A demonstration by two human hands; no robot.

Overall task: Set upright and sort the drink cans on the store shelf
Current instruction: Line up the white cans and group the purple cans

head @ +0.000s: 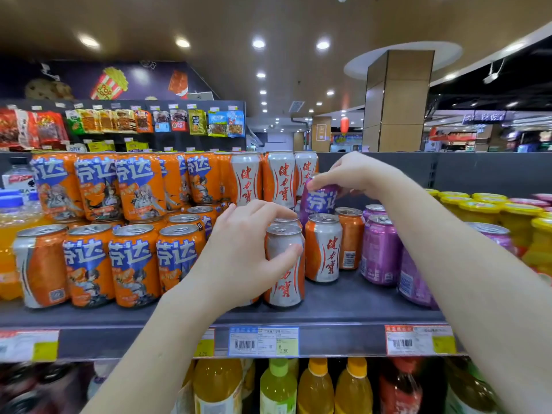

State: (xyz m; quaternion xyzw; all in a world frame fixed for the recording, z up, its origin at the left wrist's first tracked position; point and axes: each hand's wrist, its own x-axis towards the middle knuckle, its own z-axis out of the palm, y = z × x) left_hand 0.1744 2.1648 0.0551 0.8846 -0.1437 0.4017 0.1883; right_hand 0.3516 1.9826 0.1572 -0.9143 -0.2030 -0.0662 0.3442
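A: Wide view first: the grey shelf (343, 306) runs right across, price tags (263, 341) along its front lip, bottles (316, 386) on the level below.

B: And the big block on the left?

A: Orange cans (134, 264), two tiers, all standing, blue lettering facing out. Behind the middle, a raised row of silver cans (279, 179) with red script, also upright.

B: Right side?

A: Purple cans (380, 249) standing at the shelf's right part, yellow-lidded jars (478, 210) beyond them. Between the purple ones and the centre stands another silver can (324, 248), with an orange-backed can just behind it.

B: Now the hands.

A: Left hand (239, 255) is at the front, fingers and thumb wrapped round the front can (285, 270), silver with red script. It stands upright on the shelf near the front edge, thumb pressed on its side just below the rim.

B: And the right?

A: Right hand (355, 174) reaches in higher and deeper, fingertips pinching the top of a purple can (318, 201). That one sits slightly tilted, behind the silver can, in front of the raised silver row. I can't tell whether its base touches anything.
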